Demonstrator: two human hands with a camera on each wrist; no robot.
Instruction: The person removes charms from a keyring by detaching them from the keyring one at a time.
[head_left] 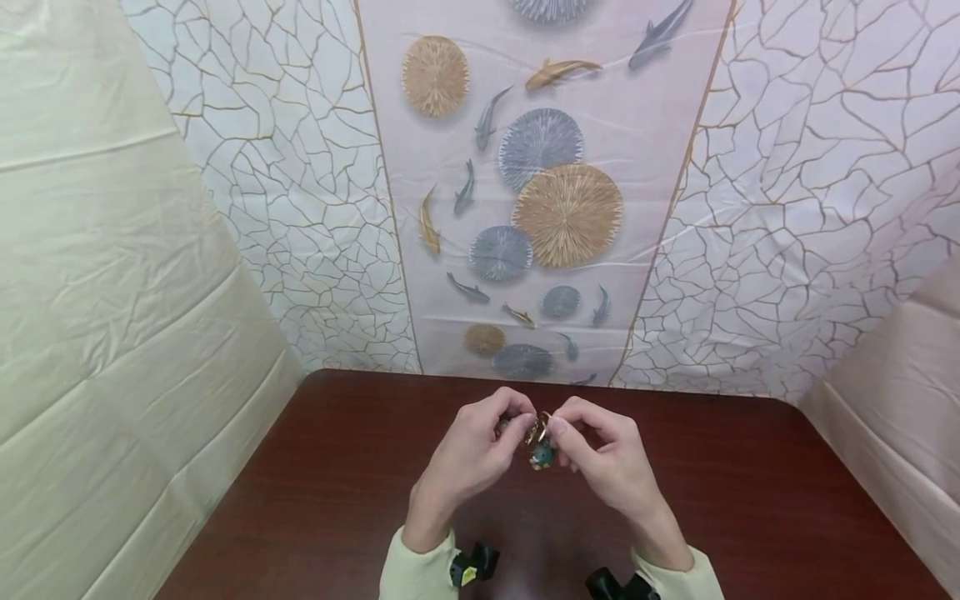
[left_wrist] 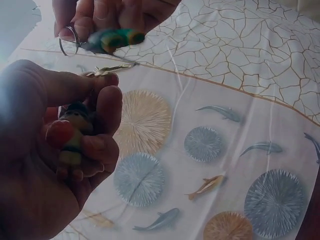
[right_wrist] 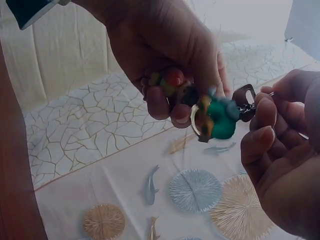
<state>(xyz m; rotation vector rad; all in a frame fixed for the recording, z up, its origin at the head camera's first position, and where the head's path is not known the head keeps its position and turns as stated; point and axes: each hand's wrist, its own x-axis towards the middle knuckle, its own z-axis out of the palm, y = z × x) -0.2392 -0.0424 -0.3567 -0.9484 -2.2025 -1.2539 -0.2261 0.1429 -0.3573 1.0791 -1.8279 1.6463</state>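
Observation:
Both hands meet over the dark table, working on keychains with small figurines. My left hand (head_left: 476, 446) curls round a small figurine (left_wrist: 72, 135) with a red round part and a yellowish body, best seen in the left wrist view. A gold-coloured metal clasp (left_wrist: 107, 69) sticks out by its thumb and forefinger. My right hand (head_left: 611, 454) pinches a thin metal split ring (left_wrist: 69, 41) between thumb and fingertips. From that ring hangs a green figurine (right_wrist: 220, 119) with orange-yellow parts, overlapping the left fingertips in the right wrist view. A dark metal clasp (right_wrist: 245, 100) sits beside it.
The dark red-brown table (head_left: 315, 500) extends under both hands. Behind it rises a cloth backdrop (head_left: 465, 350) printed with fish and round leaves, with pale cloth panels (head_left: 135, 333) at the sides. Black wrist cameras (head_left: 483, 560) sit by the light sleeves.

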